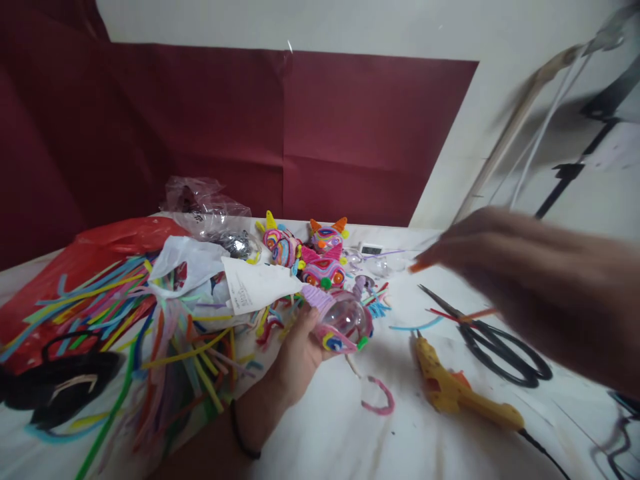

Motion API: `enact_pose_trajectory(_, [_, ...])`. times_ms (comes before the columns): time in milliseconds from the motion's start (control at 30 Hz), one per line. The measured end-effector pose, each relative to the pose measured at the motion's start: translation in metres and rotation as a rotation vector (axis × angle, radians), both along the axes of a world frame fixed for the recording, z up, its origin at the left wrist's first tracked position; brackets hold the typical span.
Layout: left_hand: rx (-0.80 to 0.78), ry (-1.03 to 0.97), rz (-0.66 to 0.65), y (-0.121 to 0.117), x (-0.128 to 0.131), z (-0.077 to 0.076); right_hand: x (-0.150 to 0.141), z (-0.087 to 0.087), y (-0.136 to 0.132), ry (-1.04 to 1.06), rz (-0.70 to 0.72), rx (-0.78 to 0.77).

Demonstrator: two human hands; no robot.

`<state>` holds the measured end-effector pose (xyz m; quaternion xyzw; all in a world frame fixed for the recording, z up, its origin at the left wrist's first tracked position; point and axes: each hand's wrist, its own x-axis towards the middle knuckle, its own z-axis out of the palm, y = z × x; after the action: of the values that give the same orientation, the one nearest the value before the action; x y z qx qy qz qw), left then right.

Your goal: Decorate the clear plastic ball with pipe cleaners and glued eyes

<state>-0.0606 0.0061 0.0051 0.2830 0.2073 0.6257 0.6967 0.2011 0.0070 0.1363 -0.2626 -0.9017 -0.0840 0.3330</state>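
Observation:
My left hand (299,343) is wrapped round a clear plastic craft fish (347,317), partly covered with pink and lilac pipe cleaners and a blue-and-yellow eye. Blurred by motion, my right hand (493,257) is raised at the right with an orange pipe cleaner (419,265) sticking out from its fingertips. A yellow glue gun (447,387) lies below that hand, beside black-handled scissors (493,340). A curled pink pipe cleaner (383,399) rests on the table just below the fish.
Bright finished pipe-cleaner fish (325,267) stand at the back. Loose pipe cleaners (165,353) spread over the left side, near a red plastic bag (95,253) and a black object (65,380). A white paper piece (257,283) and a small digital display (371,249) lie farther back.

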Motion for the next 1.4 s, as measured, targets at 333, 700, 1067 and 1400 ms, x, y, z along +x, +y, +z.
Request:
enact_pose_trajectory(333, [0.023,0.02,-0.006,-0.004,0.001,0.0,-0.093,-0.008,0.024,-0.25,0.251,-0.182])
enact_pose_trajectory(700, [0.003,0.029,0.016,-0.002,0.002,-0.002,-0.102,-0.029,0.035,-0.168,0.197,-0.237])
enact_pose_trajectory(1067, [0.021,0.063,0.016,-0.005,0.003,-0.002,-0.104,-0.033,0.034,-0.197,0.182,-0.216])
enact_pose_trajectory(1400, [-0.003,0.034,0.058,0.0,0.0,-0.001,-0.076,-0.009,0.052,-0.133,0.128,-0.108])
